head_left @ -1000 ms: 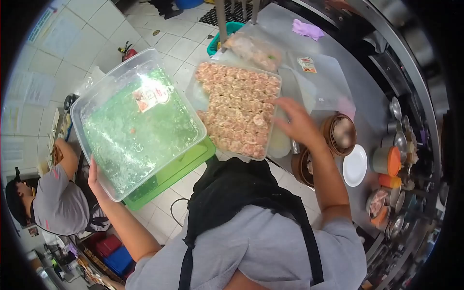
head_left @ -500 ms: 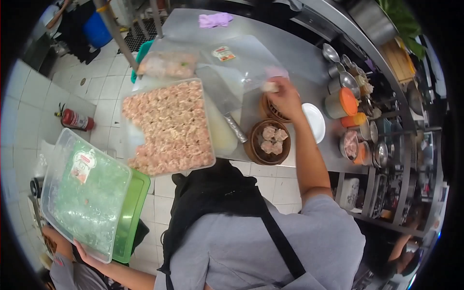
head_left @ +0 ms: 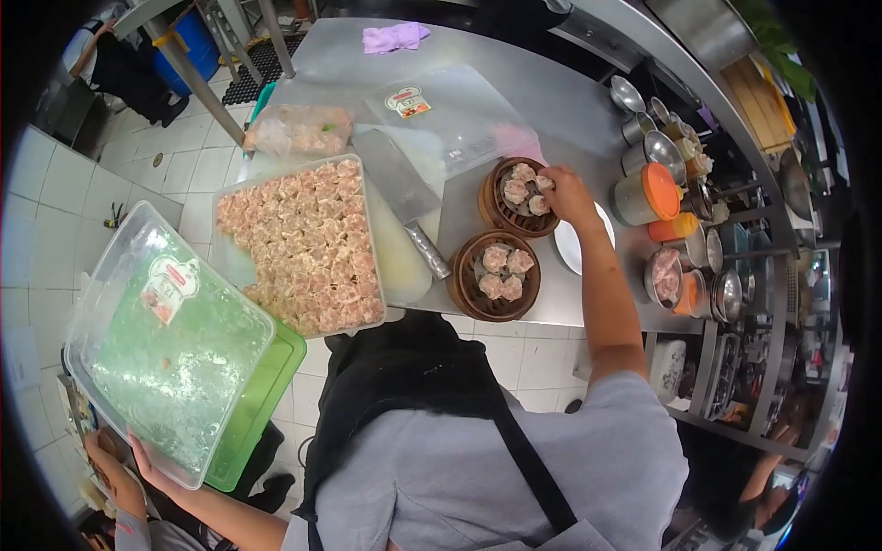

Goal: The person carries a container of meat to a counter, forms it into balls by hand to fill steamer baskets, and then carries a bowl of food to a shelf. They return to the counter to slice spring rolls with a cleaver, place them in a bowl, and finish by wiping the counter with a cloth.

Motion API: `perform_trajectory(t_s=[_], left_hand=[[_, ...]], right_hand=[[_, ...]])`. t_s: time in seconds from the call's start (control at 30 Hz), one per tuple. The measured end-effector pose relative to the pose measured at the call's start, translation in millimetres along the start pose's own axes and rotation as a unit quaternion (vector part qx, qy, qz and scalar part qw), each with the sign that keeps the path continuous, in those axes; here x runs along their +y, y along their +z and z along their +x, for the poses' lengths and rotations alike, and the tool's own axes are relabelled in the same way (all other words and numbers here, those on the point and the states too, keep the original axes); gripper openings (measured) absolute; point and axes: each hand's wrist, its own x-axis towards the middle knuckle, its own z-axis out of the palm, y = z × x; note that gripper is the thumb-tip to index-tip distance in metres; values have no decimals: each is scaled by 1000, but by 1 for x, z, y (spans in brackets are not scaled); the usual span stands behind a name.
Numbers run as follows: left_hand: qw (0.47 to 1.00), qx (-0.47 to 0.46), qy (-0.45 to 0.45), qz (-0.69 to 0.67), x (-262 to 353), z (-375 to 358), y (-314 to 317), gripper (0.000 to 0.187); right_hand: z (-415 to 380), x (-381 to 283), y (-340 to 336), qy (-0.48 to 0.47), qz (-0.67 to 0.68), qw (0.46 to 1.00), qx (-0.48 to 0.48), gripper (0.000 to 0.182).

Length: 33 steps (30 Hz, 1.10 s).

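Note:
My right hand [head_left: 571,197] is over the far bamboo steamer [head_left: 491,213], fingers pinched on a siu mai dumpling [head_left: 544,182] at its right side. Several other dumplings sit in that steamer. A nearer bamboo steamer [head_left: 459,292] also holds several siu mai, grouped together. At lower left my left hand [head_left: 152,466] grips the edge of a clear plastic lid [head_left: 184,367] with a label; part of the hand is hidden. Under the lid shows a green plastic tray or lid [head_left: 276,395]. Between the hands lies a clear tray [head_left: 377,275] filled with rows of siu mai, with a gap at its left side.
A cleaver [head_left: 404,188] lies beside the dumpling tray. Beyond are a flat clear lid [head_left: 459,101], a bag of food [head_left: 299,130] and a purple cloth [head_left: 395,38]. A white plate [head_left: 570,248] and several bowls stand right. Another person's hand [head_left: 110,455] is at lower left.
My right hand has lowered the dumpling into the far steamer, whose contents now show. The view has shifted slightly; my left hand still holds the lid, which now hides the fire extinguisher.

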Motion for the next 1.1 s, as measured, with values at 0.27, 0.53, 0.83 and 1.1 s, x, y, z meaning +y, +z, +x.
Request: perform_trajectory(t_s=[0.27, 0.53, 0.83, 1.1], left_hand=[[998, 30, -14, -46, -11, -2, -36, 57], [997, 52, -17, -62, -19, 2, -69, 59], [996, 88, -1, -26, -8, 36, -41, 64], [999, 8, -30, -15, -5, 43, -30, 62]], right_hand=[[5, -16, 4, 79, -17, 995, -50, 35], [-35, 21, 13, 242, 77, 963, 96, 40], [-23, 9, 1, 363, 256, 889, -112, 33], [-28, 35, -20, 333, 251, 907, -59, 30]])
